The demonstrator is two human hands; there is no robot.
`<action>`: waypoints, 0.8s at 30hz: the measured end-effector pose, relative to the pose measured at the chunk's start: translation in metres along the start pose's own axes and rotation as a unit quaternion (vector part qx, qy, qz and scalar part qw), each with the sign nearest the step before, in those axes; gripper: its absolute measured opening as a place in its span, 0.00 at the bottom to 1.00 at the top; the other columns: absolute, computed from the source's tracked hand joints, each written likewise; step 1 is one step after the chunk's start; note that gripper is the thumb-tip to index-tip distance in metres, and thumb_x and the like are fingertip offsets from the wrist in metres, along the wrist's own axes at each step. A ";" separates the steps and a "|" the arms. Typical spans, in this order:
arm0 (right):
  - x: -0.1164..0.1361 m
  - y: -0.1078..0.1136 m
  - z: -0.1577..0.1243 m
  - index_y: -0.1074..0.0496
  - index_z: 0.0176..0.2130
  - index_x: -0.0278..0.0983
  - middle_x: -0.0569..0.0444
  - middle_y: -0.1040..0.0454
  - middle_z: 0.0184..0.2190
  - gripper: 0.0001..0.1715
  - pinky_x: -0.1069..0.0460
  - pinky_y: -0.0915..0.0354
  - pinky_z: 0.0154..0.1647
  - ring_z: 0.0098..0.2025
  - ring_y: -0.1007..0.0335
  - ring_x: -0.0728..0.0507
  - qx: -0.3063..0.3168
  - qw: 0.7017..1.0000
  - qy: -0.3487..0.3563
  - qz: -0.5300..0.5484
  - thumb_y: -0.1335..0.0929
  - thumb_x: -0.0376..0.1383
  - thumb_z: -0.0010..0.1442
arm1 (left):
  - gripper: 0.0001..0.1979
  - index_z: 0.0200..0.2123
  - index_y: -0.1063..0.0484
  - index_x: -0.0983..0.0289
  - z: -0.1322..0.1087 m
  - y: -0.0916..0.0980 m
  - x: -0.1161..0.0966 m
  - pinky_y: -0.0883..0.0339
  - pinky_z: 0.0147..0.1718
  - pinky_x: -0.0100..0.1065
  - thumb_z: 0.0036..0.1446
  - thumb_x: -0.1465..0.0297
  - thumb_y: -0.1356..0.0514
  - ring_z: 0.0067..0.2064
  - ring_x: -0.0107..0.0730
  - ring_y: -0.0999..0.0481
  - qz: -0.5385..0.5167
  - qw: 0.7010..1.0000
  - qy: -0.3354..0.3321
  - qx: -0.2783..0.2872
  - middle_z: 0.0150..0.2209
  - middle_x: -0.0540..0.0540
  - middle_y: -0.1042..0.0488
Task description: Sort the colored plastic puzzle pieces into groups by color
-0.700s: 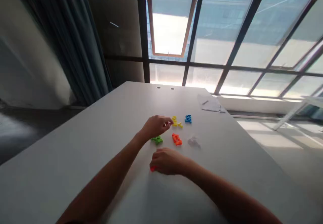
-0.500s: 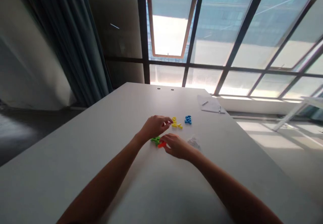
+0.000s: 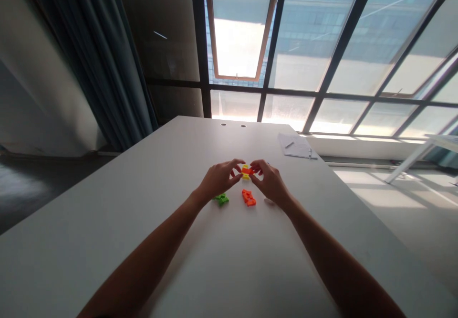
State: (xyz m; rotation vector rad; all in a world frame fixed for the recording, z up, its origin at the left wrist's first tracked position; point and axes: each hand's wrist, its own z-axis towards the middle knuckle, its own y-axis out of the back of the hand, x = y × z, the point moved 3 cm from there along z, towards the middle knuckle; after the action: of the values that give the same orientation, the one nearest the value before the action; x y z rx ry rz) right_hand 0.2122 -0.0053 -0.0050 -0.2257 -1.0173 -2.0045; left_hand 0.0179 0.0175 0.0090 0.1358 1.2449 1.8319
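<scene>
My left hand (image 3: 219,179) and my right hand (image 3: 269,181) meet above the grey table (image 3: 143,203), fingertips pinched together on a small red piece (image 3: 246,170). Which hand carries its weight I cannot tell; both touch it. Yellow pieces (image 3: 245,176) lie just behind and under the red piece, partly hidden. An orange piece (image 3: 248,197) lies on the table between my wrists. A green piece (image 3: 221,198) rests beside my left wrist. The blue and clear pieces are hidden behind my right hand.
A paper sheet with a pen (image 3: 296,146) lies at the table's far right corner. Two small holes (image 3: 233,125) sit near the far edge. Dark curtains (image 3: 100,60) hang at left. A big window (image 3: 322,46) fills the background.
My right hand carried the red piece from the near table up and away to my left hand's fingertips. My left hand stayed near the yellow pieces. The orange piece is visible again.
</scene>
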 end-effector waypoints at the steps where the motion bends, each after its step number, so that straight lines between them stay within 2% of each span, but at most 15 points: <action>1: 0.002 0.000 0.000 0.30 0.46 0.38 0.51 0.21 0.37 0.12 0.49 0.30 0.42 0.38 0.25 0.44 0.002 1.000 0.008 -0.002 0.31 0.32 0.61 | 0.14 0.53 0.27 0.55 0.000 0.000 0.000 0.31 0.33 0.29 0.66 0.63 0.41 0.33 0.27 0.20 0.001 1.000 -0.001 -0.009 0.41 0.46 0.18; 4: 0.007 0.003 0.001 0.29 0.44 0.38 0.51 0.22 0.38 0.09 0.49 0.31 0.43 0.39 0.26 0.43 -0.002 1.000 0.025 -0.007 0.31 0.31 0.62 | 0.12 0.47 0.24 0.57 0.000 0.000 0.001 0.32 0.32 0.28 0.69 0.60 0.44 0.32 0.26 0.20 0.004 1.000 -0.005 -0.027 0.40 0.48 0.18; 9: 0.010 0.010 0.003 0.28 0.41 0.38 0.51 0.23 0.38 0.04 0.50 0.31 0.42 0.38 0.27 0.43 0.003 0.999 0.047 -0.023 0.32 0.32 0.65 | 0.14 0.46 0.24 0.58 0.000 -0.002 0.001 0.32 0.31 0.29 0.68 0.57 0.44 0.31 0.28 0.20 0.003 1.000 -0.001 -0.016 0.36 0.49 0.18; 14: 0.010 0.011 0.003 0.28 0.42 0.38 0.50 0.24 0.38 0.05 0.50 0.32 0.42 0.39 0.27 0.44 0.022 0.997 0.062 -0.028 0.34 0.31 0.67 | 0.13 0.46 0.24 0.57 0.000 -0.004 0.001 0.34 0.30 0.29 0.66 0.57 0.42 0.28 0.29 0.21 0.015 1.000 0.009 -0.004 0.30 0.46 0.20; 24: 0.015 0.014 0.004 0.29 0.45 0.39 0.50 0.23 0.40 0.06 0.49 0.30 0.43 0.40 0.26 0.43 0.008 0.998 0.066 -0.020 0.33 0.31 0.66 | 0.10 0.45 0.24 0.57 -0.001 -0.001 0.001 0.36 0.29 0.29 0.64 0.61 0.40 0.26 0.27 0.25 0.022 0.999 0.012 -0.040 0.27 0.46 0.22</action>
State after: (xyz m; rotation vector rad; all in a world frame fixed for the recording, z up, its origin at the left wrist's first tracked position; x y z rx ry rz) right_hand 0.2132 -0.0159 0.0129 -0.0642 -0.9599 -2.0178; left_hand 0.0175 0.0181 0.0074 0.0970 1.1928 1.9229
